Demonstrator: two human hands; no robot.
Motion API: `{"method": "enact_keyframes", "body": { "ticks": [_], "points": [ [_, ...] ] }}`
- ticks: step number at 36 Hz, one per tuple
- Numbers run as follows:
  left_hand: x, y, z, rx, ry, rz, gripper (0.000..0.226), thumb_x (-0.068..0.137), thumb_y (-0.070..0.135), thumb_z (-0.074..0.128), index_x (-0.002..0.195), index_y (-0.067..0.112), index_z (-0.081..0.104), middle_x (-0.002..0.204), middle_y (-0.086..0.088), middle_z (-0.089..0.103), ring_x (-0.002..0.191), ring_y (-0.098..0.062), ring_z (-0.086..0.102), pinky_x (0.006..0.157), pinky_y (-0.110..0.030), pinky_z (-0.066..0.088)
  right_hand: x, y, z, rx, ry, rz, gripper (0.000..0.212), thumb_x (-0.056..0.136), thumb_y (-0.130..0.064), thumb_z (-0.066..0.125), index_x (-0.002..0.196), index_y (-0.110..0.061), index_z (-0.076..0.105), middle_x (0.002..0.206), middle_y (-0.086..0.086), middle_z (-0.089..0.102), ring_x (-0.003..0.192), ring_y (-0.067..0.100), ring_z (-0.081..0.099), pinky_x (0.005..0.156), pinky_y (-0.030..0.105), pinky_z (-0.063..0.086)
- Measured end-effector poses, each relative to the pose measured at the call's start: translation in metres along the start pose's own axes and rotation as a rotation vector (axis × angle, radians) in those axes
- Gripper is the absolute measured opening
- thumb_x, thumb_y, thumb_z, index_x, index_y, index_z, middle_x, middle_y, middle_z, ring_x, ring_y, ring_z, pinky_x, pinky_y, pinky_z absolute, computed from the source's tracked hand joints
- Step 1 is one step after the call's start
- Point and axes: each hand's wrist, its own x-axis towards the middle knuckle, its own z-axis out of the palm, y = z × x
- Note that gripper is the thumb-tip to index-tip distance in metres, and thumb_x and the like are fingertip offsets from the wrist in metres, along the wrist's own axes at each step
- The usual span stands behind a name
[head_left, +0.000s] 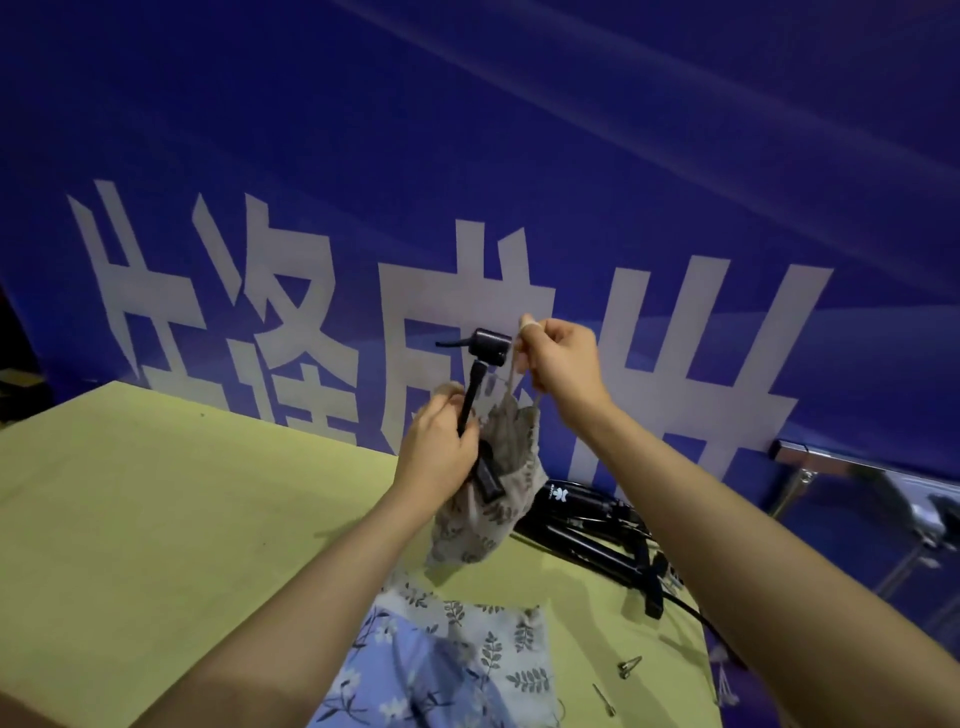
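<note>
Here, at the centre of the frame, the left hand (436, 452) is curling its fingers round the handle of a black tool (491, 343), whose cylindrical head is sticking up above the mouth of a leaf-print pouch (493, 519). The right hand (563, 364), raised just right of the tool's head, is pinching the pouch's drawstring (514, 374) and holding it taut. The pouch is hanging over the yellow-green table (156, 519). More printed fabric (467, 649) is lying at lower centre, black gear (597, 519) at right, and a metal clip (629, 666) near the lower right.
</note>
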Motion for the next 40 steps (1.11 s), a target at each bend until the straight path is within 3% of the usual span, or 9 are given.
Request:
{"method": "enact_keyframes", "body": {
  "ticks": [7, 15, 19, 22, 27, 30, 31, 34, 40],
  "points": [
    [0.017, 0.016, 0.003, 0.044, -0.026, -0.057, 0.019, 0.094, 0.015, 0.049, 0.109, 0.004, 0.054, 0.109, -0.006, 0.051, 0.101, -0.030, 0.053, 0.081, -0.043, 0.047, -0.005, -0.011, 0.000, -0.115, -0.018, -0.176, 0.039, 0.099, -0.025, 0.047, 0.069, -0.004, 0.058, 0.070, 0.015, 0.070, 0.042, 0.005, 0.039, 0.055, 0.030, 0.042],
    [0.019, 0.024, 0.010, 0.140, -0.072, -0.128, 0.021, 0.095, 0.025, 0.050, 0.102, 0.005, 0.050, 0.113, -0.009, 0.048, 0.100, -0.035, 0.054, 0.085, -0.042, 0.044, -0.011, -0.019, -0.003, -0.225, -0.016, -0.286, 0.036, 0.098, -0.021, 0.050, 0.075, 0.006, 0.059, 0.069, 0.017, 0.067, 0.042, -0.004, 0.050, 0.048, 0.010, 0.035],
    [0.017, 0.025, 0.013, 0.249, -0.061, -0.159, 0.069, 0.091, 0.049, 0.048, 0.142, 0.010, 0.023, 0.146, -0.009, 0.029, 0.133, -0.033, 0.033, 0.107, -0.049, 0.028, 0.000, -0.007, -0.010, -0.326, 0.084, -0.223, 0.042, 0.097, -0.029, 0.049, 0.071, 0.002, 0.059, 0.061, 0.014, 0.065, 0.050, 0.012, 0.056, 0.057, 0.035, 0.051],
    [0.014, 0.027, 0.015, 0.183, -0.020, -0.078, 0.095, 0.085, 0.059, 0.051, 0.148, 0.010, 0.000, 0.157, -0.009, 0.007, 0.143, -0.028, 0.014, 0.115, -0.047, 0.016, 0.003, 0.003, -0.012, -0.398, 0.118, -0.205, 0.044, 0.095, -0.034, 0.048, 0.070, 0.001, 0.057, 0.065, 0.018, 0.064, 0.064, 0.032, 0.062, 0.065, 0.050, 0.054],
    [0.011, 0.018, 0.021, 0.296, 0.284, 0.313, 0.079, 0.066, 0.030, 0.081, 0.123, 0.010, 0.031, 0.123, -0.008, 0.029, 0.111, -0.027, 0.035, 0.087, -0.047, 0.047, -0.004, 0.009, -0.007, -0.406, 0.137, -0.213, 0.043, 0.095, -0.029, 0.050, 0.067, 0.003, 0.053, 0.056, 0.015, 0.052, 0.053, 0.025, 0.046, 0.056, 0.045, 0.046],
    [0.012, 0.017, 0.019, 0.349, 0.322, 0.390, 0.042, 0.076, 0.030, 0.066, 0.109, 0.011, 0.045, 0.115, -0.008, 0.043, 0.110, -0.025, 0.040, 0.084, -0.044, 0.047, -0.004, 0.010, -0.009, -0.367, 0.145, -0.192, 0.042, 0.095, -0.027, 0.052, 0.068, 0.005, 0.055, 0.057, 0.012, 0.050, 0.053, 0.016, 0.041, 0.054, 0.036, 0.040],
    [0.012, 0.017, 0.018, 0.374, 0.289, 0.429, 0.030, 0.082, 0.034, 0.053, 0.102, 0.012, 0.052, 0.112, -0.007, 0.051, 0.111, -0.024, 0.045, 0.087, -0.042, 0.043, -0.004, 0.010, -0.009, -0.355, 0.142, -0.186, 0.042, 0.095, -0.026, 0.052, 0.069, 0.006, 0.056, 0.058, 0.014, 0.051, 0.053, 0.015, 0.041, 0.054, 0.031, 0.038],
    [0.011, 0.024, 0.015, 0.360, -0.007, 0.396, 0.053, 0.083, 0.051, 0.026, 0.096, 0.014, 0.062, 0.112, -0.002, 0.061, 0.125, -0.022, 0.044, 0.101, -0.035, 0.017, -0.006, 0.010, -0.008, -0.312, 0.119, -0.189, 0.041, 0.095, -0.024, 0.054, 0.070, 0.008, 0.057, 0.062, 0.023, 0.056, 0.053, 0.014, 0.043, 0.051, 0.023, 0.036],
    [0.017, 0.041, 0.025, 0.488, -0.297, 0.077, 0.064, 0.087, 0.066, 0.035, 0.091, 0.012, 0.069, 0.116, -0.005, 0.063, 0.141, -0.017, 0.023, 0.115, -0.041, 0.000, -0.006, 0.009, 0.000, -0.303, 0.105, -0.195, 0.039, 0.094, -0.022, 0.055, 0.069, 0.008, 0.059, 0.054, 0.011, 0.049, 0.050, 0.012, 0.041, 0.051, 0.022, 0.039]
  ]
}}
